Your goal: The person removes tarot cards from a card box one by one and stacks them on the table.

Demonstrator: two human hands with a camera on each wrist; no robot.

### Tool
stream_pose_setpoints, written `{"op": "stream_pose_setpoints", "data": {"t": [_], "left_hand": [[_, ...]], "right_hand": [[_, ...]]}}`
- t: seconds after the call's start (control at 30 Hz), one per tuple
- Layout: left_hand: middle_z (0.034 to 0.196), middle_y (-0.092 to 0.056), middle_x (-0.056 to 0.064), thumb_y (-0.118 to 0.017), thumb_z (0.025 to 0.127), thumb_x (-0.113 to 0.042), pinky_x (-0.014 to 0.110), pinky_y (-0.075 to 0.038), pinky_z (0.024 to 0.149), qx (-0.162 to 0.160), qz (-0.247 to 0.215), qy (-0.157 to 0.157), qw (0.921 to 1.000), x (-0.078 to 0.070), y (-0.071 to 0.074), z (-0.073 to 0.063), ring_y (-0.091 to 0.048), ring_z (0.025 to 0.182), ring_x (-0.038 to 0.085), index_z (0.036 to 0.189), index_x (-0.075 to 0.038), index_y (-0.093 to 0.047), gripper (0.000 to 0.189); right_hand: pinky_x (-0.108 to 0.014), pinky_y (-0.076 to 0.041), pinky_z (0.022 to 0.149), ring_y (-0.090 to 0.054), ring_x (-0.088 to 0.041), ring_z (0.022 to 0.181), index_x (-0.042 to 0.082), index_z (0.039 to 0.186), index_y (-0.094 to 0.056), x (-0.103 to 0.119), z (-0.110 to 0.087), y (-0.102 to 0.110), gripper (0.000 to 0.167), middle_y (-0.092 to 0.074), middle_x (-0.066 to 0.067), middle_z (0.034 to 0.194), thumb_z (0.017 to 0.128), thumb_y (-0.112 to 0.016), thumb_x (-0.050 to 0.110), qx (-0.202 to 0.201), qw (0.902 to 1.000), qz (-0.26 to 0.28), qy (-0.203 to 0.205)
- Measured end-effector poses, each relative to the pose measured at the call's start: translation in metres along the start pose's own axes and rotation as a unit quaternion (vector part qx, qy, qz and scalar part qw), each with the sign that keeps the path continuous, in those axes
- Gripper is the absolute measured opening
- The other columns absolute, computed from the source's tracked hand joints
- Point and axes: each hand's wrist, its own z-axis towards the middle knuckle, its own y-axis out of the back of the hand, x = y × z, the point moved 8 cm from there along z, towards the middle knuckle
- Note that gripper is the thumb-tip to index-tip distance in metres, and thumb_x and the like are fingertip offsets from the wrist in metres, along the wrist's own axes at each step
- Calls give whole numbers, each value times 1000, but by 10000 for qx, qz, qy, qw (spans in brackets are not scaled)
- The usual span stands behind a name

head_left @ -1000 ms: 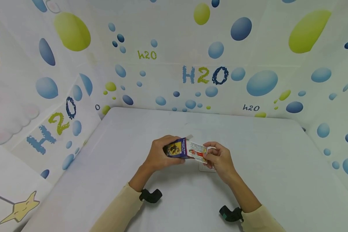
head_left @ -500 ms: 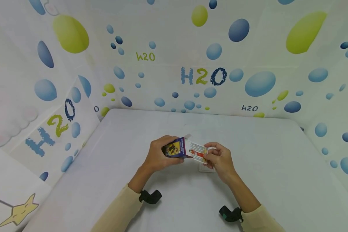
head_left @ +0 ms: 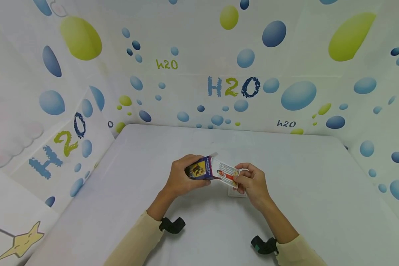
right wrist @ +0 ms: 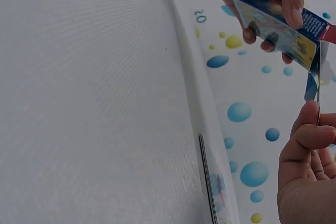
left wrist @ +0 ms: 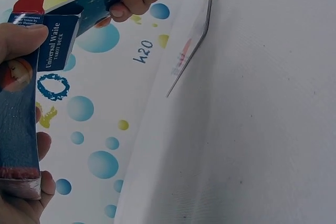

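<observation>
My left hand (head_left: 183, 175) grips a blue tarot deck box (head_left: 199, 169), its mouth facing right and tilted slightly upward. Between thumb and fingers of my right hand (head_left: 252, 183) is a printed card (head_left: 225, 173), white with lines of text and a red figure on the side toward the head camera. The card's left end is at the box mouth. In the left wrist view, the card (left wrist: 100, 3) shows a dark blue face beside a lettered box flap (left wrist: 58, 40) and a red flap (left wrist: 29, 1) stands out. The inside of the box is hidden.
A pale-bordered card (head_left: 236, 193) lies on the white table (head_left: 199, 229), partly behind my right hand. Black wrist cameras (head_left: 173, 225) sit near the sleeves. A white sheet (head_left: 186, 66) with blue and green bubbles rises behind the table and along its sides.
The printed card has shifted slightly rightward from the box mouth and tilts a little more against the box. Both hands keep their holds; the table card stays put.
</observation>
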Motion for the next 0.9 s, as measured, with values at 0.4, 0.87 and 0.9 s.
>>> {"op": "stream_pose_setpoints", "data": {"t": [0.4,0.87,0.9], "left_hand": [[120,-69,1,-94,68,-26,36,-54,87,-117,220,1,9997,4,2,0,-61,104,17,129,-13,-69,67],[118,-70,1,-95,65,-28,34,-52,84,119,599,-372,9974,0,-5,0,-61,104,18,126,-10,-70,69],[118,-70,1,-95,65,-28,34,-52,84,133,620,-376,9973,0,-5,0,-61,104,17,126,-10,-70,69]], "right_hand": [[-21,-39,44,-50,-15,49,-8,116,-51,0,0,0,35,-56,-9,70,84,-61,-13,-1,9999,122,45],[-22,-41,44,-53,-16,53,-6,113,-50,0,0,-1,36,-61,-10,82,80,-63,-14,-90,9997,203,118],[-22,-41,43,-54,-16,54,-7,113,-49,0,0,-1,37,-62,-10,82,80,-62,-15,-83,9997,209,121]]}}
